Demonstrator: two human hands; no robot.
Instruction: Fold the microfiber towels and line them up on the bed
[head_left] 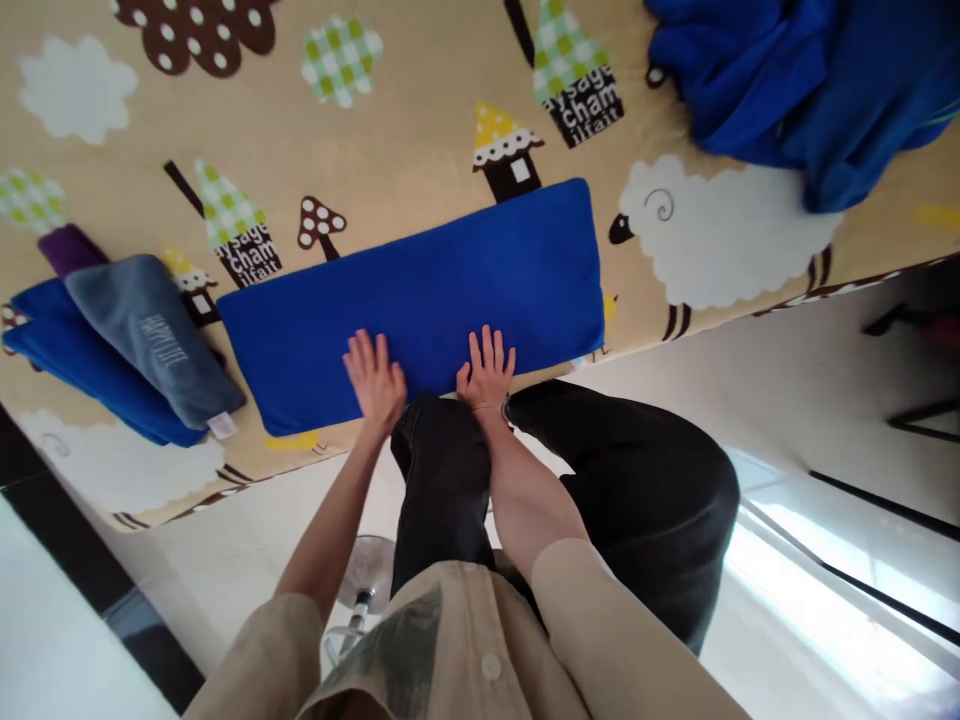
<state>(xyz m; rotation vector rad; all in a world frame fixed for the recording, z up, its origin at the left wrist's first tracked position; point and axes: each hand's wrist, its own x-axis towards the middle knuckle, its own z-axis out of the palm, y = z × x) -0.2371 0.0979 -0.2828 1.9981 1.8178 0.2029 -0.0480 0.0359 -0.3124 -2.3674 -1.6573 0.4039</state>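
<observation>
Nearest me, the person wore a beige shirt (517, 620) and black trousers (652, 480), one knee up against the covered edge, with a round stool (367, 570) below. Both bare hands lay palm down over the near side of a long blue cloth (420, 290). The left hand (375, 385) had its fingers stretched out with slim gaps between them, the thumb off toward the other hand; it looked a little blurred. The right hand (487, 375) had its fingers fanned apart and gripped nothing. The cloth lay flat and slanting along the edge of a tan cover (405, 170) printed with sheep, houses and mushrooms. Off to the left, near its end, a grey-blue folded piece (150, 320) with pale lettering lay partly over a blue folded piece (82, 365), a bit of purple fabric (71, 248) showing beyond. Farthest off, at the right, sat rumpled blue clothing (750, 90).
</observation>
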